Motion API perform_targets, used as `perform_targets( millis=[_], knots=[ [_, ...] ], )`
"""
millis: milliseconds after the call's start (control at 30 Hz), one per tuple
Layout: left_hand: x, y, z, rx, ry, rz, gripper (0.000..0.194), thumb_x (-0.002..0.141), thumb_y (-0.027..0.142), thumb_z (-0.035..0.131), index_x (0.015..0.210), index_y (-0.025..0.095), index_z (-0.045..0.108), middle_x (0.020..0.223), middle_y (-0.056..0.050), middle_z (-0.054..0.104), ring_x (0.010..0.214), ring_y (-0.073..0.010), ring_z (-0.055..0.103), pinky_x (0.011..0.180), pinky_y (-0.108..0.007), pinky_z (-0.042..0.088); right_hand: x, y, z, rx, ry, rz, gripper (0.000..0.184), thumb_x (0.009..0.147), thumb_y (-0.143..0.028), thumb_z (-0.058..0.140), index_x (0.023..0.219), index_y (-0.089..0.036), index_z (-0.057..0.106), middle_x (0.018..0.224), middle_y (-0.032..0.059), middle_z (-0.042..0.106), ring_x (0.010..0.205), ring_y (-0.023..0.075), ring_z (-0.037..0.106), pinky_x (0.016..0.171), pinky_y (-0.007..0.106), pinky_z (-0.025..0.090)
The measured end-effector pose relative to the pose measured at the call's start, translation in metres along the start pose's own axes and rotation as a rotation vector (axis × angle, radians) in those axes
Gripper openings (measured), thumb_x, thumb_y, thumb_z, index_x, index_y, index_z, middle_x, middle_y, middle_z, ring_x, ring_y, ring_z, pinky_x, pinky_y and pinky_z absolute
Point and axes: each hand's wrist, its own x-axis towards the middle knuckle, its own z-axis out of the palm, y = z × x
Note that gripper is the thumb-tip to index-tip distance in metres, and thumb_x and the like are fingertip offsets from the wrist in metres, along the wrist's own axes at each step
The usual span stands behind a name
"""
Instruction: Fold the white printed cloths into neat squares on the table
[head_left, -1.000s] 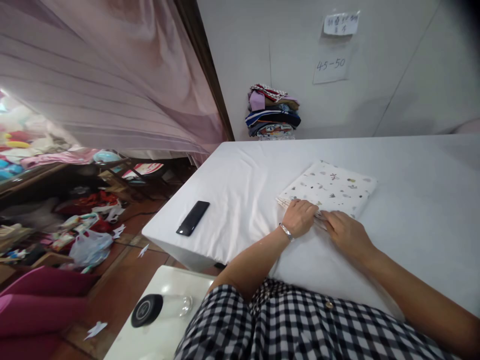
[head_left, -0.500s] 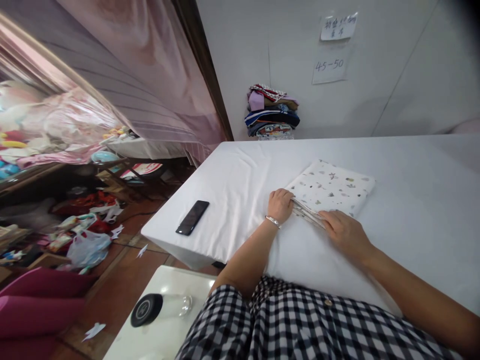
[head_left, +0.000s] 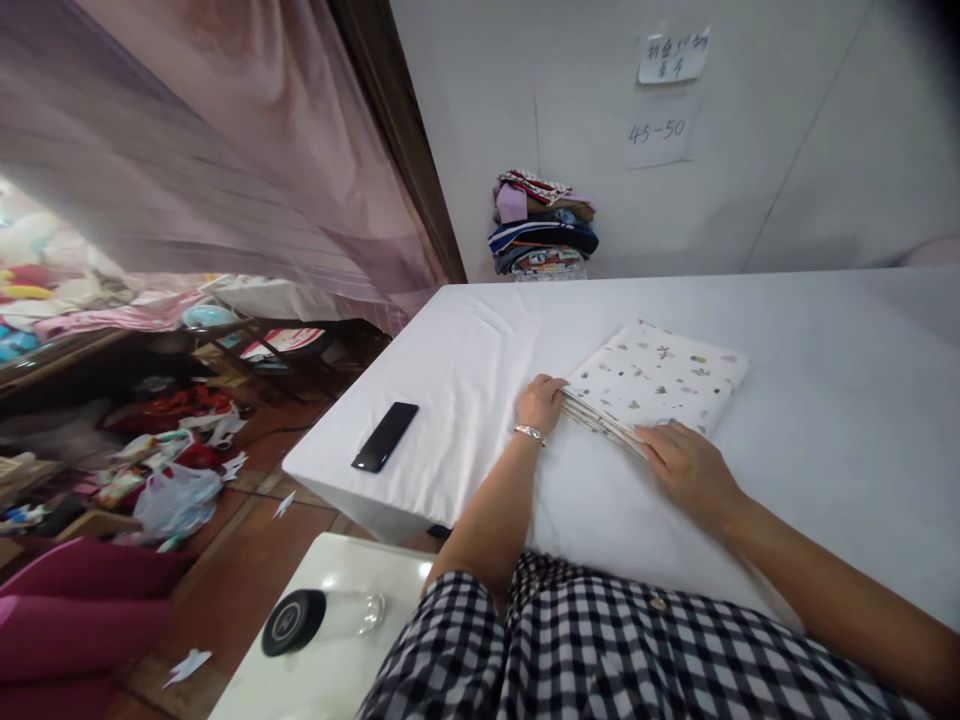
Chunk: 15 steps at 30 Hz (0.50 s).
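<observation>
A folded white cloth with small printed shapes (head_left: 660, 380) lies on the white-covered table (head_left: 825, 340). My left hand (head_left: 538, 402), with a bracelet at the wrist, has its fingers curled against the cloth's near left corner. Resting on the near edge further right is my right hand (head_left: 686, 465), its fingers closed on the stacked layers. Both forearms reach in from the bottom over my checked garment (head_left: 600, 650).
A black phone (head_left: 385, 436) lies near the table's left edge. A stack of folded clothes (head_left: 544, 235) sits against the far wall under paper notes. A white stool with a glass jar (head_left: 319, 615) stands at lower left. Pink curtain and cluttered floor fill the left.
My left hand has slid left along the cloth's near edge to its corner. My right hand has stayed on the edge. The cloth lies as before.
</observation>
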Motion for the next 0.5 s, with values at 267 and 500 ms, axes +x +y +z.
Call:
perform_targets(
  millis=[267,500],
  knots=[
    [-0.002,-0.002,-0.002,-0.124,-0.023,-0.025,0.03,0.087,0.015,0.047,0.106,0.029,0.067,0.108,0.002,0.063,0.092,-0.0126,0.061,0.081,-0.023,0.047,-0.006,0.002,-0.003,-0.005,-0.037,-0.045,0.026,0.092,-0.017,0.039,0.098,-0.015,0.064,0.089,0.0101,0.068,0.082,0.0228,0.059,0.072,0.036,0.044],
    [0.001,-0.01,0.002,-0.252,-0.017,-0.034,0.032,0.083,0.011,0.049,0.1,0.027,0.07,0.102,0.001,0.065,0.086,-0.0117,0.062,0.082,-0.025,0.051,-0.014,-0.001,-0.01,-0.041,-0.129,-0.067,0.029,0.088,-0.012,0.039,0.1,-0.015,0.065,0.101,0.0112,0.068,0.088,0.0239,0.059,0.076,0.037,0.045]
  ],
)
